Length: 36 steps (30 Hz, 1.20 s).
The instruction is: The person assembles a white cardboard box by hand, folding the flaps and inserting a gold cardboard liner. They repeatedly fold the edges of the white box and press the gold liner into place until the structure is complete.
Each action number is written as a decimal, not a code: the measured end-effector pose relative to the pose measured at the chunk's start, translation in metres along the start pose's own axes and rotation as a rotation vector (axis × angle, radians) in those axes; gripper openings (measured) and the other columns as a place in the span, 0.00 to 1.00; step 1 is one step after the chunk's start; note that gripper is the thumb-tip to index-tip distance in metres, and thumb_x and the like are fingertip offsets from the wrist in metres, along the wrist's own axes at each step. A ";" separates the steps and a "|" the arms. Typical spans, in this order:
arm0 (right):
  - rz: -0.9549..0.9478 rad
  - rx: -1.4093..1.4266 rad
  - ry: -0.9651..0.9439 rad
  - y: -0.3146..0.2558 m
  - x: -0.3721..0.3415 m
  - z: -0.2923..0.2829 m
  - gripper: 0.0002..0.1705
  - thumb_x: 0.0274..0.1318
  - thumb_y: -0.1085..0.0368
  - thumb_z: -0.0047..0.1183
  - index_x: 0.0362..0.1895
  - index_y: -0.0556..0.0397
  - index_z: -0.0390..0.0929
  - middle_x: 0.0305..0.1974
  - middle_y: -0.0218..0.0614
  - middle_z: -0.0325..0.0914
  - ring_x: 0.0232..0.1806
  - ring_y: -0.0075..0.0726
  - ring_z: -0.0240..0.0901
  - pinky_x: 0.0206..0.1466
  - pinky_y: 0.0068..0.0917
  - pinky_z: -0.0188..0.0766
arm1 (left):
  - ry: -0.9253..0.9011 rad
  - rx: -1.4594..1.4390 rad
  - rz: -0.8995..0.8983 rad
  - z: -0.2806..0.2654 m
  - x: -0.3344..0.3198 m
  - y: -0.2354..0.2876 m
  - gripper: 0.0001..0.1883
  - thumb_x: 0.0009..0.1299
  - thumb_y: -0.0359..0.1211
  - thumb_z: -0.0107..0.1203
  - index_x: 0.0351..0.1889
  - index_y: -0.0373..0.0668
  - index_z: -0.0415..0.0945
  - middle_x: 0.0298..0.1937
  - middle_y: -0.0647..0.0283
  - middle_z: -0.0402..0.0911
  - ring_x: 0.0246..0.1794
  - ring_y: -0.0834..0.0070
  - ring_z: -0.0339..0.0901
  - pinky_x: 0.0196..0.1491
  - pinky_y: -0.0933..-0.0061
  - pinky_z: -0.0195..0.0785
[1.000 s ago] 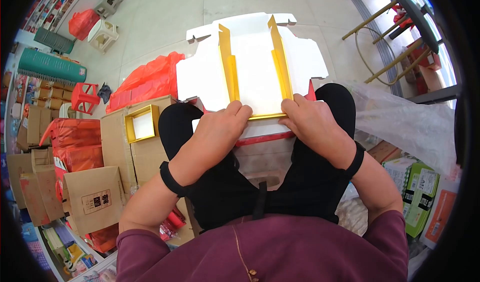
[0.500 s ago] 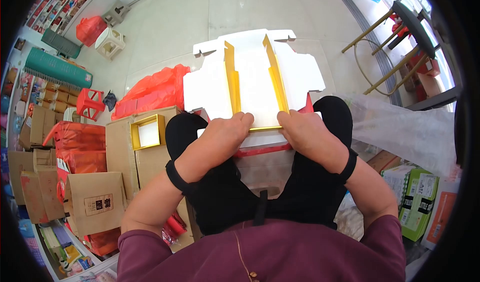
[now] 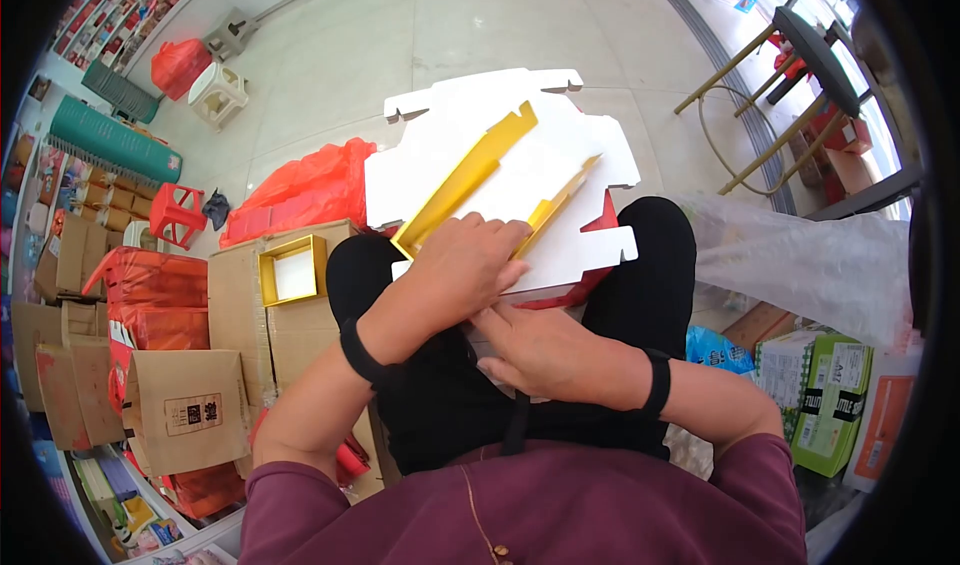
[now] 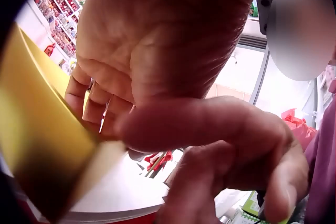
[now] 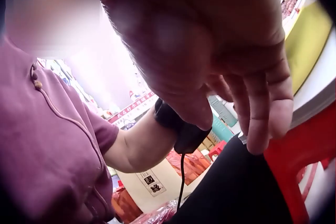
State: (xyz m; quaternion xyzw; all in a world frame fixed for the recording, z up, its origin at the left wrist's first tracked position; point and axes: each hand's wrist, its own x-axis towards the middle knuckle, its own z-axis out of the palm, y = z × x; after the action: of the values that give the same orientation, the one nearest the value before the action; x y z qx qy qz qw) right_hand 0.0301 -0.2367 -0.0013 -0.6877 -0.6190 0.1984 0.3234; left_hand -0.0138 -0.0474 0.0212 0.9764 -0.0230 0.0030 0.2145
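A gold cardboard piece with two long raised walls (image 3: 465, 187) lies slanted on white die-cut card (image 3: 420, 155). My left hand (image 3: 455, 270) grips its near end, the fingers over the right wall. Just below and touching it, my right hand (image 3: 560, 355) has loosely extended fingers and holds nothing visible. In the left wrist view the gold wall (image 4: 42, 124) stands beside the left hand's fingers (image 4: 97, 103). The right wrist view shows the right hand (image 5: 231, 50) relaxed beside a red support (image 5: 310, 145) under the white card.
A small gold box tray (image 3: 294, 273) with a white inside sits on a brown carton (image 3: 238, 305) to the left. Red bags (image 3: 320, 185) lie beyond it. Clear plastic sheeting (image 3: 790, 255) and green packages (image 3: 835, 405) are on the right; a tall stool (image 3: 820, 65) stands farther off.
The gold piece has turned clockwise on the white card. My right hand has let go of its near right corner and moved down and left, beside the left hand, which has shifted slightly right.
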 end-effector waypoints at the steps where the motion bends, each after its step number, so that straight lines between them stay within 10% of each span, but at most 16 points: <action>1: -0.017 -0.009 -0.032 -0.006 -0.002 -0.012 0.29 0.62 0.63 0.65 0.67 0.52 0.74 0.43 0.48 0.85 0.42 0.59 0.85 0.47 0.49 0.84 | -0.026 0.051 0.006 -0.003 -0.001 -0.002 0.17 0.73 0.37 0.66 0.58 0.45 0.83 0.43 0.56 0.88 0.50 0.53 0.84 0.54 0.53 0.75; 6: 0.080 -0.043 0.305 0.003 -0.007 -0.076 0.10 0.63 0.70 0.63 0.47 0.52 0.88 0.31 0.44 0.84 0.36 0.54 0.85 0.42 0.43 0.82 | 0.139 0.261 0.109 -0.026 -0.033 -0.052 0.17 0.66 0.22 0.62 0.52 0.48 0.81 0.54 0.55 0.84 0.64 0.51 0.79 0.65 0.50 0.70; 13: 0.092 -0.011 0.228 0.082 0.021 -0.097 0.25 0.67 0.71 0.53 0.67 0.47 0.81 0.42 0.44 0.76 0.39 0.45 0.77 0.46 0.40 0.76 | 0.255 -0.111 -0.246 -0.020 -0.059 -0.065 0.33 0.69 0.18 0.54 0.73 0.50 0.75 0.85 0.45 0.57 0.74 0.45 0.73 0.72 0.53 0.73; 18: 0.040 -0.098 -0.038 0.091 0.035 -0.092 0.24 0.67 0.70 0.55 0.66 0.47 0.82 0.48 0.43 0.81 0.41 0.41 0.80 0.48 0.33 0.78 | 0.185 -0.169 -0.176 -0.020 -0.078 -0.036 0.29 0.68 0.29 0.65 0.69 0.48 0.77 0.84 0.38 0.59 0.71 0.42 0.76 0.68 0.54 0.76; 31: 0.249 -0.034 0.102 0.065 0.020 -0.078 0.13 0.71 0.58 0.60 0.41 0.55 0.83 0.29 0.48 0.82 0.33 0.55 0.82 0.39 0.45 0.76 | 0.283 -0.295 -0.181 0.001 -0.050 -0.048 0.08 0.80 0.31 0.62 0.51 0.36 0.82 0.59 0.56 0.82 0.54 0.63 0.83 0.56 0.66 0.76; 36: 0.266 -0.116 0.194 0.070 0.023 -0.062 0.12 0.72 0.58 0.59 0.38 0.53 0.82 0.27 0.47 0.82 0.32 0.56 0.82 0.38 0.47 0.76 | 0.343 -0.388 -0.193 0.004 -0.039 -0.039 0.09 0.82 0.35 0.60 0.46 0.37 0.81 0.51 0.55 0.82 0.49 0.55 0.83 0.52 0.61 0.77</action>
State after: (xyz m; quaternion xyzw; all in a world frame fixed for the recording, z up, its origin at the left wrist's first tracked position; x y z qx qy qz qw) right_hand 0.1259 -0.2287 -0.0020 -0.7970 -0.4988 0.1362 0.3122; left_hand -0.0505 -0.0121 0.0003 0.9001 0.1067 0.1431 0.3974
